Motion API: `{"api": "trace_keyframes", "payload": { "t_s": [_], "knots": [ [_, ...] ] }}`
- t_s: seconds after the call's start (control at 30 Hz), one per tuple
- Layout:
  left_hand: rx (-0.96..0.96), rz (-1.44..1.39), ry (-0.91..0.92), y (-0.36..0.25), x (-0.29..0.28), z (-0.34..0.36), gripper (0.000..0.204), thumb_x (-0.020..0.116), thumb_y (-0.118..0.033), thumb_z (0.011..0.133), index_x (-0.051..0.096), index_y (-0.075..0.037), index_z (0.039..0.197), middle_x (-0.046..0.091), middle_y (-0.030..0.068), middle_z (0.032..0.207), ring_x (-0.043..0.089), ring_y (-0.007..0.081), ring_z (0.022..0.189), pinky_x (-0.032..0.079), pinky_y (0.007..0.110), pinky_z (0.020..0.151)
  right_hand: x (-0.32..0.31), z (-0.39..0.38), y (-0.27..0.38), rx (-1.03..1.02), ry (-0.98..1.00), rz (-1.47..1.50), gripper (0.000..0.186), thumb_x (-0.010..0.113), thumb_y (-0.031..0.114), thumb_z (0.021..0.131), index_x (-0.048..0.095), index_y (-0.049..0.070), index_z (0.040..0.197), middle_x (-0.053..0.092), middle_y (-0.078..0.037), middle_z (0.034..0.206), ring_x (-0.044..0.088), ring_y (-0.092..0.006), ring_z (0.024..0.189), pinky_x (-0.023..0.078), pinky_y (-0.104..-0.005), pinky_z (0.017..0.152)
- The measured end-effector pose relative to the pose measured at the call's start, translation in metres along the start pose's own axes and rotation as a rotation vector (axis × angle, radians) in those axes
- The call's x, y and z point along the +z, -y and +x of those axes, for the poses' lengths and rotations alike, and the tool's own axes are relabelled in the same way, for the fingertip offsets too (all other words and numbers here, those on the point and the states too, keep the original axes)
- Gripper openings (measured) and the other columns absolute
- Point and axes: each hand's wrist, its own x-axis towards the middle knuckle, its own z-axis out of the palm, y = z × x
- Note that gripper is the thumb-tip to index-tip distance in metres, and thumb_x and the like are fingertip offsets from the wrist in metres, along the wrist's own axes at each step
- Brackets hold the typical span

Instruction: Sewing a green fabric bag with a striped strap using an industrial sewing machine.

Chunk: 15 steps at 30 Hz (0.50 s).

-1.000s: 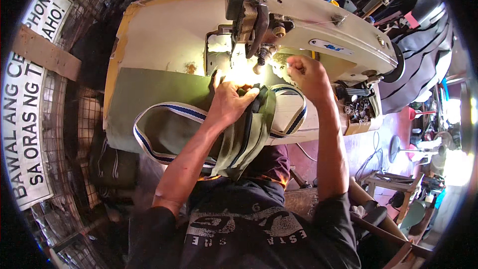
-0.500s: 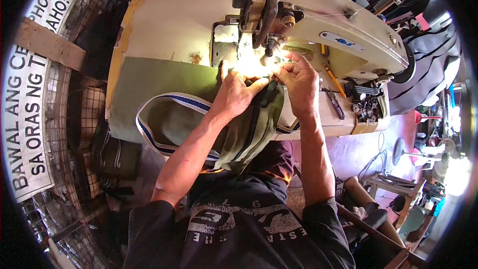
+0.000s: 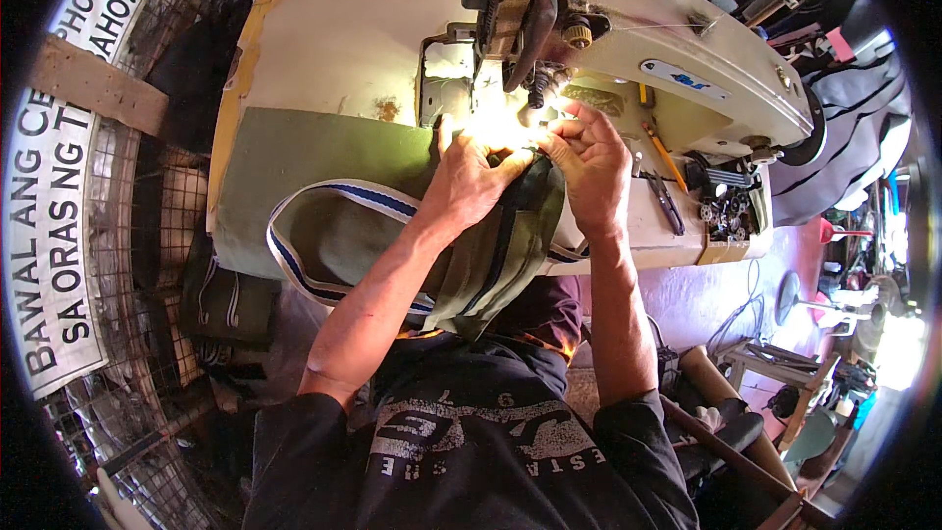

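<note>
- The pale table [image 3: 324, 39] spreads before you, its near edge close to your lap.
- The sewing machine [image 3: 677, 39] stands along its far right; its working end is just beyond both your hands, partly lost in glare.
- The green cloth [image 3: 304, 167] covers the table's near left. Its folded part [image 3: 510, 265] runs long from your lap away toward the machine, leaning slightly right; its far end sits between your hands, just short of the bright spot.
- The striped strap [image 3: 371, 193] loops over the cloth left of your left forearm, which crosses it.
- Your left hand [image 3: 466, 182] rests palm down at the cloth's far end, thumb stretched right; glare hides some fingertips, so I cannot tell whether they pinch.
- Your right hand [image 3: 594, 167] comes in from the right, about as near that end, thumb and forefinger close together, other fingers curled; I cannot tell what lies between the tips.
- Small metal parts [image 3: 726, 216] sit farther right, out of the way.
- The snips [image 3: 664, 204] and an orange stick-shaped tool [image 3: 667, 157] lie between them and your right hand.
</note>
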Motion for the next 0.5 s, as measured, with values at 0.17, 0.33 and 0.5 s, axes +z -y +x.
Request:
{"api": "trace_keyframes", "payload": {
  "t_s": [0.17,0.33,0.5],
  "knots": [
    [0.028,0.052,0.004,-0.002,-0.001,0.001,0.026,0.07,-0.021,0.087,0.071,-0.001,0.103,0.07,0.0127,0.095,0.064,0.0179,0.086,0.05,0.033,0.081,0.001,-0.002,0.0,-0.054,0.029,-0.081,0.043,0.067,-0.005,0.088,0.053,-0.003,0.128,0.07,-0.01,0.096,0.067,-0.0133,0.089,0.054,-0.0244,0.081],
    [0.018,0.046,-0.007,-0.002,-0.001,0.0,0.026,0.07,-0.021,0.087,0.071,-0.001,0.102,0.069,0.0129,0.094,0.064,0.0184,0.086,0.049,0.033,0.081,-0.004,-0.006,0.0,-0.087,0.085,-0.159,0.047,0.067,-0.006,0.087,0.052,0.0,0.131,0.07,-0.008,0.095,0.066,-0.0116,0.088,0.053,-0.024,0.08],
    [-0.01,-0.014,-0.007,-0.001,0.0,0.0,0.028,0.071,-0.023,0.088,0.07,0.001,0.102,0.07,0.0094,0.093,0.063,0.0154,0.085,0.049,0.033,0.08,-0.003,-0.013,-0.001,-0.093,0.012,-0.121,0.05,0.069,-0.005,0.086,0.052,0.001,0.133,0.069,-0.008,0.094,0.065,-0.01,0.085,0.052,-0.023,0.079]
  ]
}}
